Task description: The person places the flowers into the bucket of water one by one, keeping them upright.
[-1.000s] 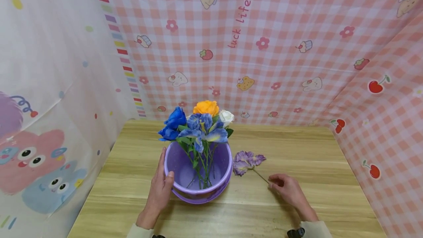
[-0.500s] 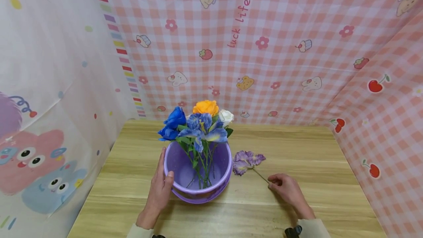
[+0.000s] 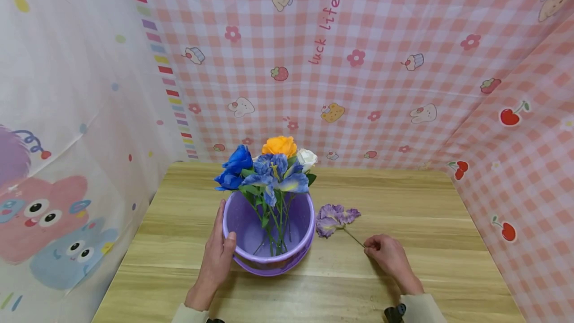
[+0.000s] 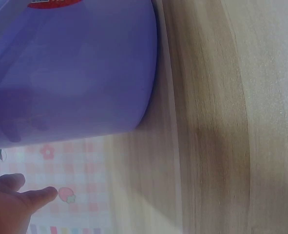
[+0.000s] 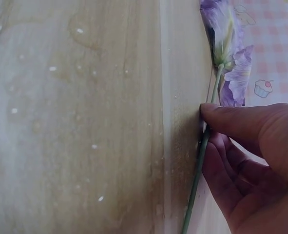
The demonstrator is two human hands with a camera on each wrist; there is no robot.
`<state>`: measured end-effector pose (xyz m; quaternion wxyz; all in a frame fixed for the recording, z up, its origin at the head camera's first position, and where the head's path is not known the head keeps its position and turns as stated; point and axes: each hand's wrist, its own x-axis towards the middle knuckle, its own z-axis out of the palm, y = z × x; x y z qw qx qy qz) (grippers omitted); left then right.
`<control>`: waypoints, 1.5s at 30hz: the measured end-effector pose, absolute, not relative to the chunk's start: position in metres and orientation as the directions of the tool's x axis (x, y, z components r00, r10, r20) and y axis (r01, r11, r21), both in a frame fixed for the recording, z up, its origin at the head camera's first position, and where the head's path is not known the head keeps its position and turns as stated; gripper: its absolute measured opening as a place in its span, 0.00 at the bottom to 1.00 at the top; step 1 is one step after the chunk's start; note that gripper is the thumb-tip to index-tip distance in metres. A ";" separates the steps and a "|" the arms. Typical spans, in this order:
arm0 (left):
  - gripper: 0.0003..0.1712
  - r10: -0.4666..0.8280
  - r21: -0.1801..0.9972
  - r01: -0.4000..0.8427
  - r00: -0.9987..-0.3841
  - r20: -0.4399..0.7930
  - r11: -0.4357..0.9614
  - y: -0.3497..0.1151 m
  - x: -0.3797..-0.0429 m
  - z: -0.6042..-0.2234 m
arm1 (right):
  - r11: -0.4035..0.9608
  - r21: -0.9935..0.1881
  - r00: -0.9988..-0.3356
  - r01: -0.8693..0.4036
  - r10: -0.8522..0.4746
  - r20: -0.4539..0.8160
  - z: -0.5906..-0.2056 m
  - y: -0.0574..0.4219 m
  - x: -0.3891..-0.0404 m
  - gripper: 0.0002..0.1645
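A purple pot (image 3: 239,221) holds several long-stemmed flowers: a blue rose (image 3: 239,159), an orange rose (image 3: 280,146), a white rose (image 3: 307,159) and a blue iris (image 3: 272,173) in front. Along the pot's left side lies my left hand (image 3: 216,258), fingers straight against the outer wall and thumb at the rim. To the pot's right, a purple iris (image 3: 331,220) lies on the table. My right hand (image 3: 391,258) pinches its green stem (image 5: 199,161) between thumb and forefinger, as the right wrist view shows; the blossom points away from the hand.
The pot stands on a wood-grain table (image 3: 417,213). Behind it hangs a pink checked cloth (image 3: 394,24), with a white printed cloth (image 3: 89,113) on the left and more checked cloth on the right. Small white specks dot the tabletop in the right wrist view.
My right wrist and sleeve have shifted slightly left, while the fingers stay on the iris stem. The left hand, pot and flowers look unmoved.
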<state>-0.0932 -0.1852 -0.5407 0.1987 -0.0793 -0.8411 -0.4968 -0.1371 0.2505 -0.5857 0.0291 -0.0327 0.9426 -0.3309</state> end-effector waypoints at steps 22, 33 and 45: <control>0.43 -0.069 0.804 0.329 -0.908 0.414 0.496 -0.185 -0.093 -0.541 | 0.649 -0.758 -0.998 0.067 0.053 -0.043 -0.564 0.248 -0.127 0.04; 0.44 -0.067 0.802 0.342 -0.902 0.426 0.490 -0.186 -0.094 -0.543 | 0.602 -0.797 -0.996 0.039 0.086 0.016 -0.545 0.242 -0.126 0.06; 0.44 -0.063 0.802 0.345 -0.903 0.426 0.488 -0.186 -0.094 -0.543 | 0.520 -0.854 -0.987 -0.021 0.124 0.099 -0.525 0.231 -0.125 0.06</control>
